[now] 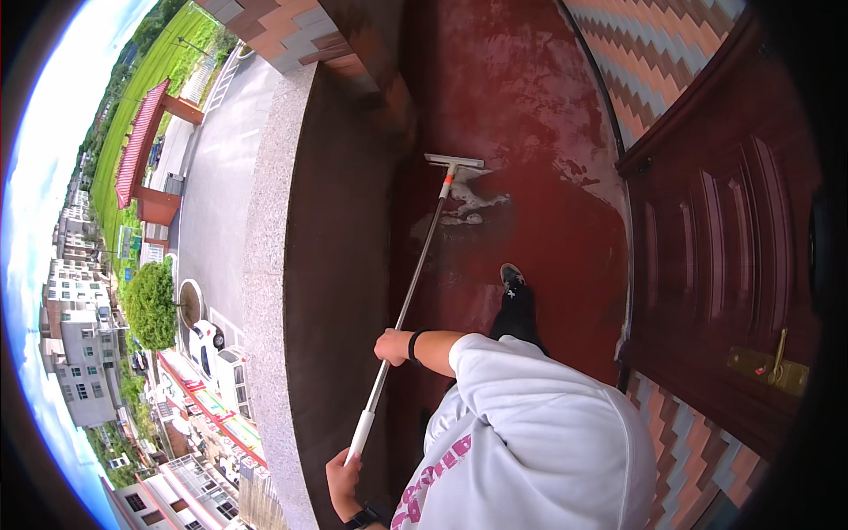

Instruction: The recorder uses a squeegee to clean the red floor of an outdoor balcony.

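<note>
Both my hands hold a long-handled floor squeegee by its metal pole (423, 255). My left hand (344, 476), with a dark watch at the wrist, grips the white handle sleeve (360, 432) at the near end. Farther along, my right hand (393, 346) wraps the pole, a black band on that wrist. The pole slants away to the pale squeegee head (454, 161), joined by an orange collar (450, 177). The head rests on the wet red floor (563, 245), with whitish suds (467, 199) beside and below it.
A stone-topped parapet (268, 265) runs along the left, overlooking a paved road and parked cars. On the right stands a dark red panelled door (715, 245) with a brass handle (775, 361). My black shoe (512, 278) is on the floor; a tiled pillar (291, 30) stands ahead.
</note>
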The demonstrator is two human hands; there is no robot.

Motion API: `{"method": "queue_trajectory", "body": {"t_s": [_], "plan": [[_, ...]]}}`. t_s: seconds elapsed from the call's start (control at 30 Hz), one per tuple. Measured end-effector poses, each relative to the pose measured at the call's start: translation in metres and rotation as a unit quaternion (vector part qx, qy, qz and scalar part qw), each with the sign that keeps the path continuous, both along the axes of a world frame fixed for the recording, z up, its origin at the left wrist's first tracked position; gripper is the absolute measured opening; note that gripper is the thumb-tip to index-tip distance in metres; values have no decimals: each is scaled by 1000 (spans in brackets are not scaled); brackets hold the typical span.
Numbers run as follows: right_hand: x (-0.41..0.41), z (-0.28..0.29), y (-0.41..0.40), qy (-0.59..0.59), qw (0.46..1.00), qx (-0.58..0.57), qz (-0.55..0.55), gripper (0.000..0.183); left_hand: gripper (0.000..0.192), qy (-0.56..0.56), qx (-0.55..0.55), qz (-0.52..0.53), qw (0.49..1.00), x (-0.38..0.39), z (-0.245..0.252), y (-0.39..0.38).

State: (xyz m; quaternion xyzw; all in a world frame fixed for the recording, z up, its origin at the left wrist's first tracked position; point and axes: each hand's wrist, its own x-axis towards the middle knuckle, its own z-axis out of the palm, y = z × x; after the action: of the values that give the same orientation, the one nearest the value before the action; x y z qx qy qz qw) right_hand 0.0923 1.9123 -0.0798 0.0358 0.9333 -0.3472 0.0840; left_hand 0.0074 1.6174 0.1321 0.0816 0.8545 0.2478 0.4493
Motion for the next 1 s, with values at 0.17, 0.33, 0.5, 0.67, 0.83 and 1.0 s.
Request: {"method": "queue_trajectory", "body": {"t_s": [0.17, 0.33, 0.5, 0.67, 0.83, 1.0], "plan": [[37, -32, -11, -34, 997, 29, -66, 6, 23, -45, 83, -52, 994, 13, -35, -9], [93, -55, 10, -102, 978, 83, -161, 12, 25, -44, 137, -156, 977, 13, -63, 37], [111, -68, 48, -138, 966, 113, -190, 12, 25, -77, 155, -211, 962, 9, -90, 87], [74, -74, 66, -121, 973, 81, -181, 12, 26, -30, 112, -169, 979, -10, -74, 112], [-4, -57, 48, -112, 987, -28, -115, 13, 24, 28, 52, -137, 989, -57, -33, 88], [-57, -24, 18, -26, 998, -9, -58, 8, 21, 50, 26, -42, 998, -57, 12, 51]]}}
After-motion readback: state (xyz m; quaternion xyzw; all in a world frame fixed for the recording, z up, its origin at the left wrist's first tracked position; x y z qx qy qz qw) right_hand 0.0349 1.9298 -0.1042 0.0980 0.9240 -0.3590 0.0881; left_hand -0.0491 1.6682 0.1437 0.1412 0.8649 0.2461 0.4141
